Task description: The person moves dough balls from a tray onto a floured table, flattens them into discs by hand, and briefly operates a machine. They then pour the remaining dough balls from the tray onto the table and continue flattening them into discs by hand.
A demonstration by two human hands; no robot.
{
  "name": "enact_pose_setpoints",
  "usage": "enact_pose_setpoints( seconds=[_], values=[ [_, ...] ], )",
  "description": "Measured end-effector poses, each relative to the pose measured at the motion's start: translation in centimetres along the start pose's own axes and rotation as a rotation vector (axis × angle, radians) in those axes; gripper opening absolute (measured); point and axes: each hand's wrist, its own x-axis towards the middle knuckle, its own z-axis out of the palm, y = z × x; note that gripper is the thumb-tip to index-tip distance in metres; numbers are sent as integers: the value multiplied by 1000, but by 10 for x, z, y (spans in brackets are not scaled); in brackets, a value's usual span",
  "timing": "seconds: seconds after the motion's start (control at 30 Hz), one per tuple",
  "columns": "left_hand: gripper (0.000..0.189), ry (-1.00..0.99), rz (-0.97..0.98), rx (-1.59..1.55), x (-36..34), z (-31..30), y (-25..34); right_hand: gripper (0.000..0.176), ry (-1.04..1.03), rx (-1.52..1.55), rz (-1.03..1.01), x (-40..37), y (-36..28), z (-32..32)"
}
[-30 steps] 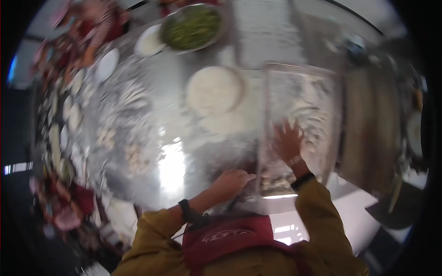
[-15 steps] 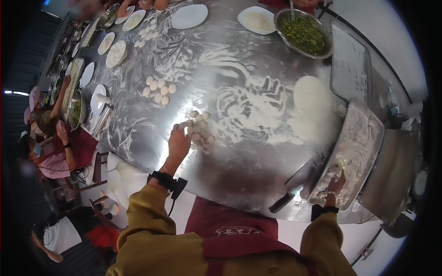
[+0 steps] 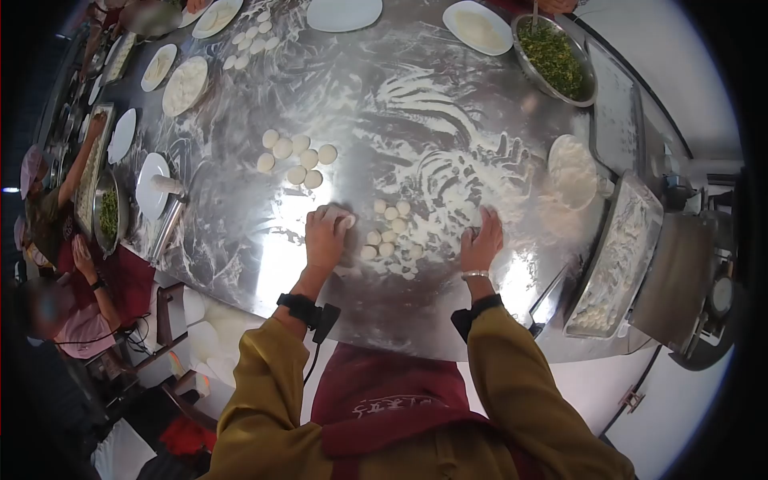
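Observation:
My left hand (image 3: 325,238) is on the steel table, its fingers curled around a small pale dough piece (image 3: 347,219). Just to its right lies a loose cluster of small dough pieces (image 3: 390,236) dusted with flour. On the other side of that cluster my right hand (image 3: 482,242) hovers low over or rests on the floured surface; its fingers are apart and nothing shows in them. Farther up sits a group of larger flattened dough rounds (image 3: 301,149).
To the right are a floury tray (image 3: 616,256), a knife (image 3: 547,296) near the edge, a bowl of flour (image 3: 571,172) and a steel bowl of chopped green filling (image 3: 554,60). Plates (image 3: 186,86) and a rolling pin (image 3: 166,232) lie left, where other people work.
My right hand has come out of the tray and moved left to beside the small dough pieces. My left hand, earlier touching the cluster, is now at its left with a dough piece.

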Motion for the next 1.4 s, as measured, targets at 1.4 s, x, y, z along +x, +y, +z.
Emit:
enact_pose_setpoints(
  seconds=[1.4],
  values=[
    [56, 117, 303, 307, 108, 1, 60, 69, -54, -236, 155, 1, -16, 9]
  ],
)
